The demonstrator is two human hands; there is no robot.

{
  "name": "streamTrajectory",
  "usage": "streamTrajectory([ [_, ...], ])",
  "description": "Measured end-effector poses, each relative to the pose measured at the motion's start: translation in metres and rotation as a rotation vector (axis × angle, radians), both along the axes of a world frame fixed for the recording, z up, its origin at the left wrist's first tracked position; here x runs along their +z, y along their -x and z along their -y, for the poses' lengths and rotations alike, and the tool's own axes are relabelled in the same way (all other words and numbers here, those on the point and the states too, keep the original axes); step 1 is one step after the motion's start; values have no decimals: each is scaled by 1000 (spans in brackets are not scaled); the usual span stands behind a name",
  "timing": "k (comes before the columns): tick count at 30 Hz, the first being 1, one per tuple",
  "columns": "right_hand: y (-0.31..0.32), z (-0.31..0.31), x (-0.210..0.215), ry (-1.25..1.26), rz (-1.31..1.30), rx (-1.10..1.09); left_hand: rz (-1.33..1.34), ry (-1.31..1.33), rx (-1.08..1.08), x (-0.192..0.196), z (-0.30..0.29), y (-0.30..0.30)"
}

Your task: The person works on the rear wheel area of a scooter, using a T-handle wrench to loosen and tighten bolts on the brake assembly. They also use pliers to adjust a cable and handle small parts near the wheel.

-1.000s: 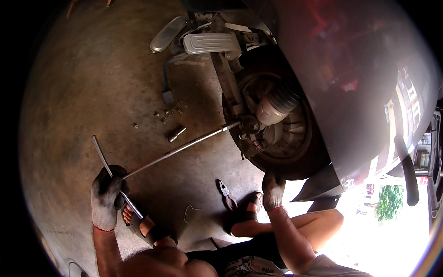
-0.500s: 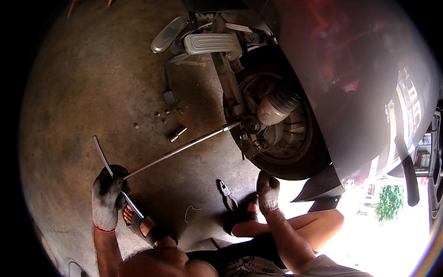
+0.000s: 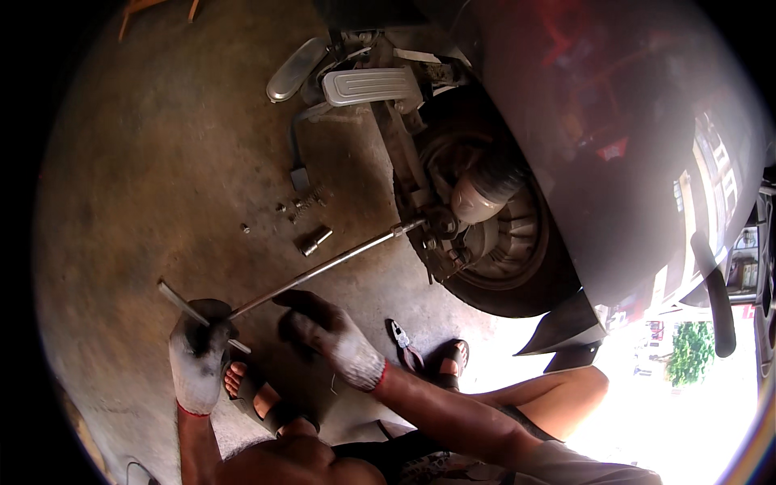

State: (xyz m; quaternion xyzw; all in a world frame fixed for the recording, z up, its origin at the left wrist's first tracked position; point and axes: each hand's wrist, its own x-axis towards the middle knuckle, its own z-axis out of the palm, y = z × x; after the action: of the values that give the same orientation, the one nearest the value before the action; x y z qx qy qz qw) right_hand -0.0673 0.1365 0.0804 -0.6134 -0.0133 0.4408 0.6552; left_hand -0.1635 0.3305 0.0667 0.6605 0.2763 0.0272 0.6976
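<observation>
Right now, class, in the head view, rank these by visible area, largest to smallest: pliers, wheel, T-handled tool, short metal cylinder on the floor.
1. Wheel, though partly hidden
2. T-handled tool
3. Pliers
4. Short metal cylinder

This ranks apparent size only; nearness to the camera affects it.

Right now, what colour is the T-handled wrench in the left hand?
Silver: the T-handled wrench shows best in the head view, along its shaft.
</observation>
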Motion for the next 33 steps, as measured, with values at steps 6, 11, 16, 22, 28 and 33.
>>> streamTrajectory([
  [6, -9, -40, -5, -122, -232, -96, 241, -476, 25, -5, 5, 3],
  [11, -7, -46, -8, -193, -266, -150, -82, 228, 126, -23, -21, 20],
  [16, -6, -42, -5, -177, -241, -189, 49, 252, -70, 9, -17, 1],
  [22, -9, -39, -9, -233, -266, -188, 380, -839, -55, 10, -11, -5],
  [28, -6, -35, -14, -201, -254, -170, 1, 541, 86, 4, -23, 13],
  [33, -4, -36, -11, -202, -228, -201, 40, -122, -82, 18, -10, 8],
])
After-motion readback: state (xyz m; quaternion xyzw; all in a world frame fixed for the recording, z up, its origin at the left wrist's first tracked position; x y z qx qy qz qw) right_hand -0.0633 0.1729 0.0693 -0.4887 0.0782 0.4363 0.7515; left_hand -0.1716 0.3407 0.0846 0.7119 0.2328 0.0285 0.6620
